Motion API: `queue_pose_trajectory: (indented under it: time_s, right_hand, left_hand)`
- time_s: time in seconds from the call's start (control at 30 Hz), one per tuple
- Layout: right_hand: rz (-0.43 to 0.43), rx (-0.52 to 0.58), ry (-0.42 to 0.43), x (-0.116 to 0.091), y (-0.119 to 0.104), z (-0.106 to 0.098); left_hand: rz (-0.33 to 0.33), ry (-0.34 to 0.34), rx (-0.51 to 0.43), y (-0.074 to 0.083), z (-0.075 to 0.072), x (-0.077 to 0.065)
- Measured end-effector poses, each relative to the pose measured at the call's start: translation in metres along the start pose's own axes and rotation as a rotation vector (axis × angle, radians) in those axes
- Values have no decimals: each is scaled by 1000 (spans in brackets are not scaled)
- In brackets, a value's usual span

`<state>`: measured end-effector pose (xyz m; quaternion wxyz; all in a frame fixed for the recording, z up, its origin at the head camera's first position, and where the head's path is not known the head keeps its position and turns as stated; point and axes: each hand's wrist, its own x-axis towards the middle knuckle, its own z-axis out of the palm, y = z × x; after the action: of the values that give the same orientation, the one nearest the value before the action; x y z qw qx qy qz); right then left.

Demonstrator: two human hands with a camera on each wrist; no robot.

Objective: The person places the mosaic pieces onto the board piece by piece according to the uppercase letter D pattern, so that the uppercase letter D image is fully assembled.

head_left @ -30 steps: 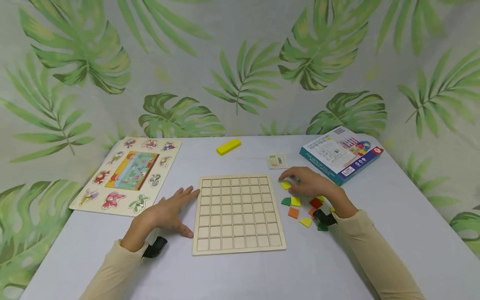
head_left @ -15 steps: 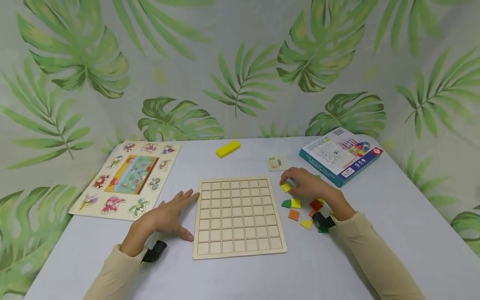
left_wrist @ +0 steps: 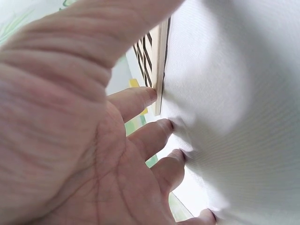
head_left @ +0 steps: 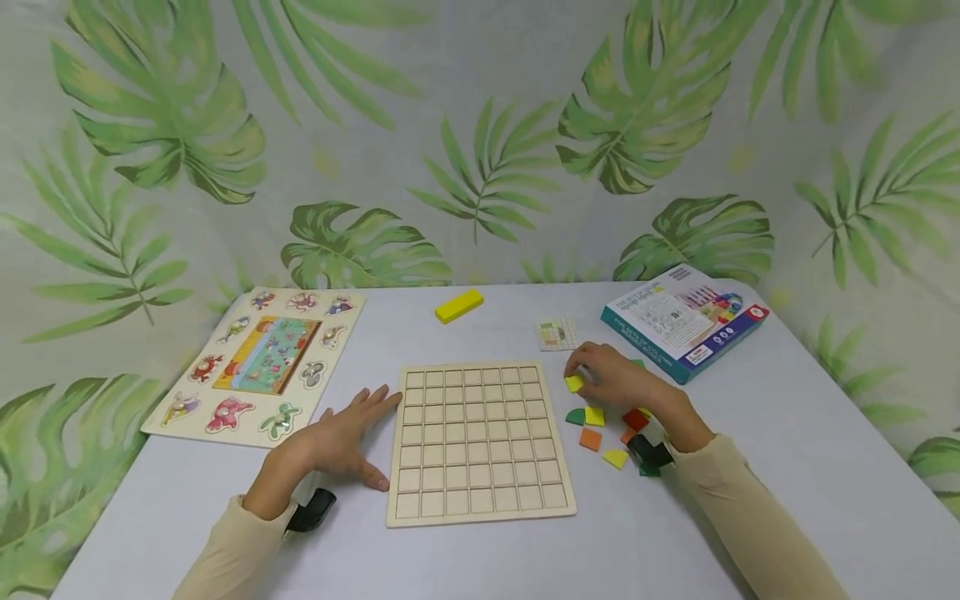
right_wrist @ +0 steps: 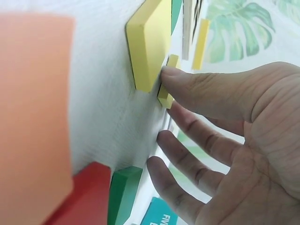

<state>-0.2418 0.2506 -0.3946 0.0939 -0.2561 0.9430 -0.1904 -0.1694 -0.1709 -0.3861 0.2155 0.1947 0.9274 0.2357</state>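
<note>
A square wooden grid board [head_left: 480, 442] lies flat before me. Beside its left edge my left hand [head_left: 337, 442] rests with fingers spread. The left wrist view shows an index fingertip against the board's rim [left_wrist: 161, 70] and the other fingertips on the cloth. Off the board's right edge my right hand [head_left: 615, 379] pinches a small yellow tile [head_left: 574, 383] between thumb and index finger, low at the table. In the right wrist view the thumb covers part of this yellow tile [right_wrist: 167, 96]. Around that hand lie loose tiles: green [head_left: 575, 416], yellow [head_left: 594, 416], orange [head_left: 590, 438] and red [head_left: 635, 418].
A small pattern card [head_left: 557, 333] lies behind the right hand. At the back right is a teal-and-purple box [head_left: 686, 321]. A yellow block [head_left: 459, 307] sits at the back middle. On the left lies a peg puzzle board [head_left: 255, 367] with several animal pieces.
The whole head view has shifted slightly downward in frame. My right fingers have drawn closer around the yellow tile. The left hand stays at the board's edge.
</note>
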Motion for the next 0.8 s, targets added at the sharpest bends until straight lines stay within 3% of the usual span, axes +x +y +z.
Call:
queue_pose_trajectory:
  time_s: [0.4,0.8]
  right_hand:
    - [-31,-33,8,-1,-6,-1]
    - [-67,36,-6,8,-22,-4]
  left_hand:
    - [4,-14,-16,1,2,0]
    - [-4,-31,-6,2,2,-1]
